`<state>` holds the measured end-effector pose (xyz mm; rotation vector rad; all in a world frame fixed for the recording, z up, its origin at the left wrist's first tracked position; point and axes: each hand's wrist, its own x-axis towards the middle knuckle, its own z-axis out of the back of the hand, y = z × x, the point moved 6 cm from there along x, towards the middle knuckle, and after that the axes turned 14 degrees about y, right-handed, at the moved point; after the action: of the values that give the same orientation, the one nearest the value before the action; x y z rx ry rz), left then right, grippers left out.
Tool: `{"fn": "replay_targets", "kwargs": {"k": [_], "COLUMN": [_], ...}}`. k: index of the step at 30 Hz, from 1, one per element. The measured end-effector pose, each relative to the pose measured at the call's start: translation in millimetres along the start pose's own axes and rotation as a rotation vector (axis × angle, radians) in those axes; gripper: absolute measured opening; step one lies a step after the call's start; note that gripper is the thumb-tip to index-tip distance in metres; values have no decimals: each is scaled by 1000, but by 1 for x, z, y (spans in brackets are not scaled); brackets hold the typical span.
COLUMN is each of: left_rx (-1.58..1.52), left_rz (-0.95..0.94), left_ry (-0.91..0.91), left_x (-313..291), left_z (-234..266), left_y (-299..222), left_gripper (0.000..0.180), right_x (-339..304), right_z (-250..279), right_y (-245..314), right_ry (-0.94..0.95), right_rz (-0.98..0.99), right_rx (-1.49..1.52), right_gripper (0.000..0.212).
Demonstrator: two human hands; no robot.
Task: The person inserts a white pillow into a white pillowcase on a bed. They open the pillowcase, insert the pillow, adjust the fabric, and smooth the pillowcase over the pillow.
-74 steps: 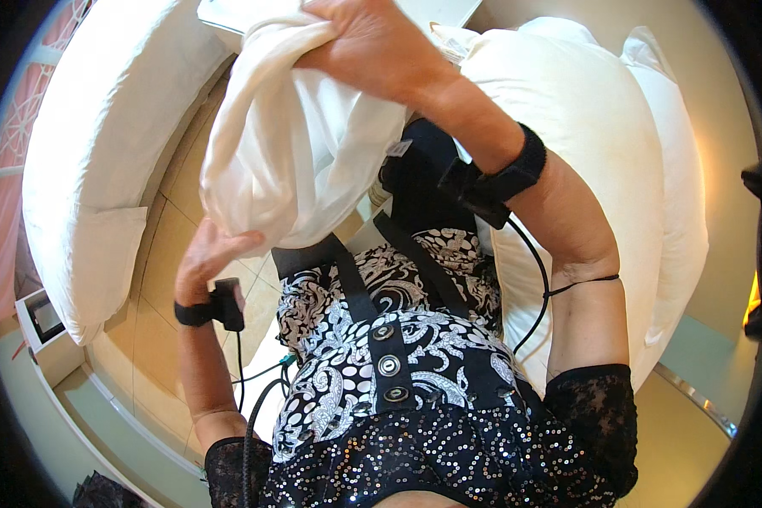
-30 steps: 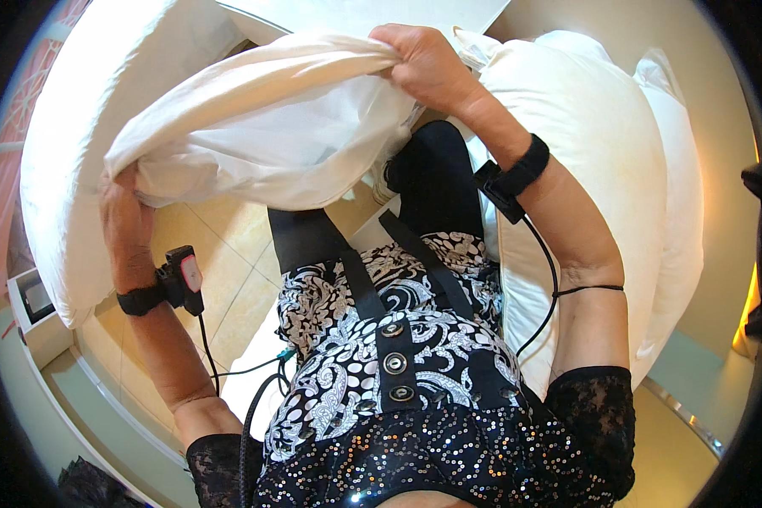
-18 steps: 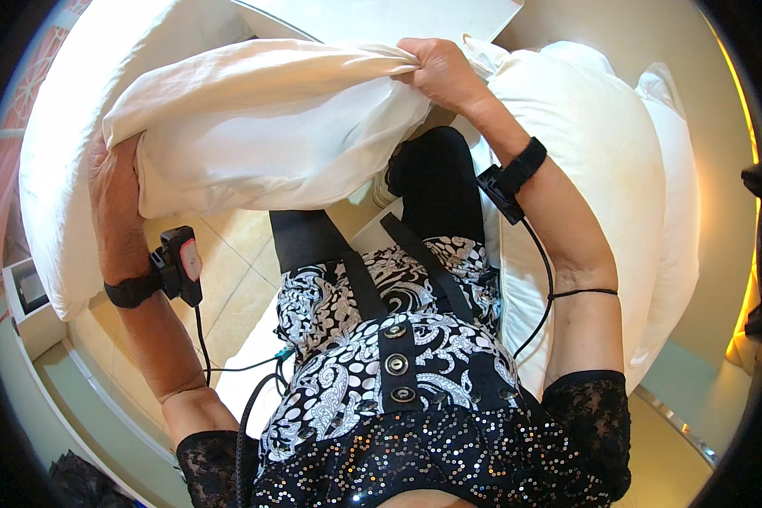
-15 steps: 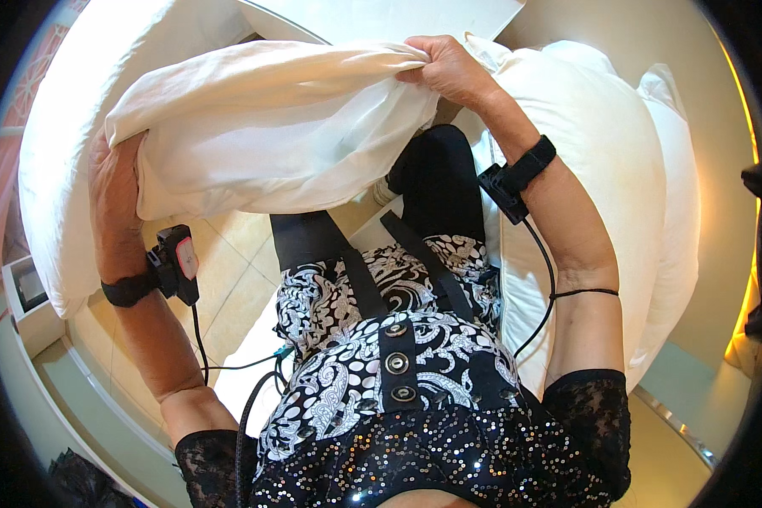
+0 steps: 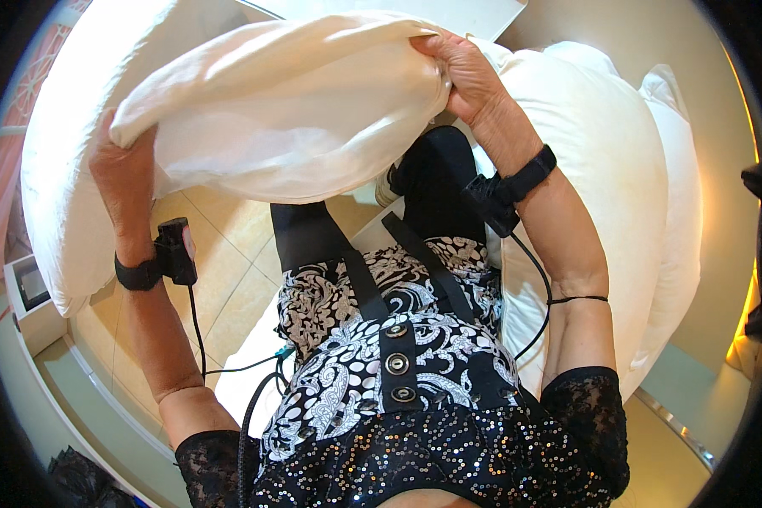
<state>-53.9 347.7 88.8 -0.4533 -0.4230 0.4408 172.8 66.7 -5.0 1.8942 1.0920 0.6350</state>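
A white pillowcase (image 5: 279, 110) is stretched between my hands in front of my legs, its upper side bulging and its lower edge hanging in a curve. At its left end my left hand (image 5: 127, 173) is closed on a bunched corner, with part of the fingers hidden by the cloth. My right hand (image 5: 470, 80) pinches the upper right corner between thumb and fingers. Behind the left hand stands a large white pillow (image 5: 55, 195). More plump white pillows (image 5: 588, 152) are stacked beside my right forearm.
Cream floor tiles (image 5: 220, 245) show below the cloth. At the left is a low greenish ledge (image 5: 76, 381) with a white box (image 5: 32, 292) on it. A black plastic bag (image 5: 85, 478) lies at lower left. Cables (image 5: 250, 370) run from both wrist devices past my waist.
Both hands have shifted slightly, and the pillowcase has risen and puffed out more at the top. My left wrist has turned a little. The grip on both ends is kept.
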Motion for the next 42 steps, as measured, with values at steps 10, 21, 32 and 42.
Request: {"fn": "replay_targets", "kwargs": {"k": [10, 21, 32, 42], "left_rx": [-574, -701, -176, -562], "left_rz": [124, -123, -210, -177], "left_ry": [-54, 447, 336, 234], "left_x": [5, -2, 1, 3], "left_z": [2, -12, -9, -12], "left_y": [23, -47, -50, -55], "left_gripper": [41, 54, 29, 16], "right_x": [-16, 6, 36, 12], "right_z": [-52, -119, -108, -83], "right_y": [-23, 13, -12, 32], "right_ry": [356, 342, 121, -11], "right_rz": [-308, 215, 304, 306], "right_rx": [-661, -955, -664, -745], "right_gripper": [25, 37, 14, 16]}}
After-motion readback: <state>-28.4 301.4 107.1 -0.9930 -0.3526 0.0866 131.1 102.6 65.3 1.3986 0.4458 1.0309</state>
